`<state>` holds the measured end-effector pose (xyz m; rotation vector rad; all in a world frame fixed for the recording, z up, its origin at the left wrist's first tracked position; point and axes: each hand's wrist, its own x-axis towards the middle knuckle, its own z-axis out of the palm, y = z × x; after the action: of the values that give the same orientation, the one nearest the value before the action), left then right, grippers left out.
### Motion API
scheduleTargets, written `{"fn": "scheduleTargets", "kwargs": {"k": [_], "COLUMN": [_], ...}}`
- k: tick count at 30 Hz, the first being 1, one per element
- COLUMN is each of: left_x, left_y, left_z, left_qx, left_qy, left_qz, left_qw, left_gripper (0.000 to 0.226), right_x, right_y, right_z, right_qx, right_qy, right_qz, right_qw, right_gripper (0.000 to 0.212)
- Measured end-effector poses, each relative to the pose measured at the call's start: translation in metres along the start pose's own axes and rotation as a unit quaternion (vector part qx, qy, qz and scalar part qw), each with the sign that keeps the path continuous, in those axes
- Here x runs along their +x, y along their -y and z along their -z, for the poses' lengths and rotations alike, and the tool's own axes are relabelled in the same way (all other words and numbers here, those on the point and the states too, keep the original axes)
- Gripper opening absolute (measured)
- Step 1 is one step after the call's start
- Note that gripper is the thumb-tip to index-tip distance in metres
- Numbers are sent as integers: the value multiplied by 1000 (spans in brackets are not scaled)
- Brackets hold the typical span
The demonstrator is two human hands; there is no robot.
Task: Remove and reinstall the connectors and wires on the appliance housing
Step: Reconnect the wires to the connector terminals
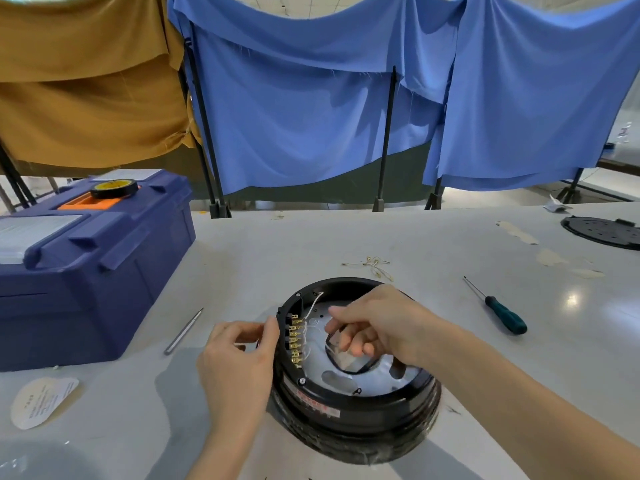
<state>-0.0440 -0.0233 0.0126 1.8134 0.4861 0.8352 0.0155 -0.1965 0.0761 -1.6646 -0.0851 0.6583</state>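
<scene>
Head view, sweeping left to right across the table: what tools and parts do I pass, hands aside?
Blue toolbox → metal rod → appliance housing → green-handled screwdriver → black round cover at the far right edge.

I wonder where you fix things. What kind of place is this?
Probably a workshop bench: a toolbox and screwdriver lie on the table, beside an opened housing with wires.
</scene>
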Motion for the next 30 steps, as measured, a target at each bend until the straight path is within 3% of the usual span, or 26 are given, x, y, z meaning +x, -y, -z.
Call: {"fn": "scheduleTargets", "kwargs": {"k": [2,4,9,14,17,21,25,30], "left_x": [12,23,54,64,62,62,63,62], "left_y": [-4,-7,-6,-2,2,6,7,7], "left_z": [-8,-17,-40,-55,-56,-57,-58,-58], "left_qx": [-3,-9,20,45,35,25,22,22], "left_qy": [35,86,186,232,225,220,212,210], "left_qz": [-5,-3,-22,-29,-36,-35,-33,-34], "left_qw": [999,996,982,971,973,975,976,977], "left_gripper": [13,8,12,13,16,15,15,16], "right_x": [-1,5,42,99,131,164,176,178], "right_y": [7,12,12,-9,-24,-33,-32,-33], "right_z": [14,30,77,114,120,122,123,124], "right_qx": [28,56,67,-41,-147,-280,-349,-409], "right_qy": [39,26,-164,-291,-289,-297,-304,-306], "right_qz": [4,9,89,120,116,111,99,81], "right_qw": [999,998,980,948,939,906,881,856], "right_gripper": [21,20,22,12,5,20,8,20]}}
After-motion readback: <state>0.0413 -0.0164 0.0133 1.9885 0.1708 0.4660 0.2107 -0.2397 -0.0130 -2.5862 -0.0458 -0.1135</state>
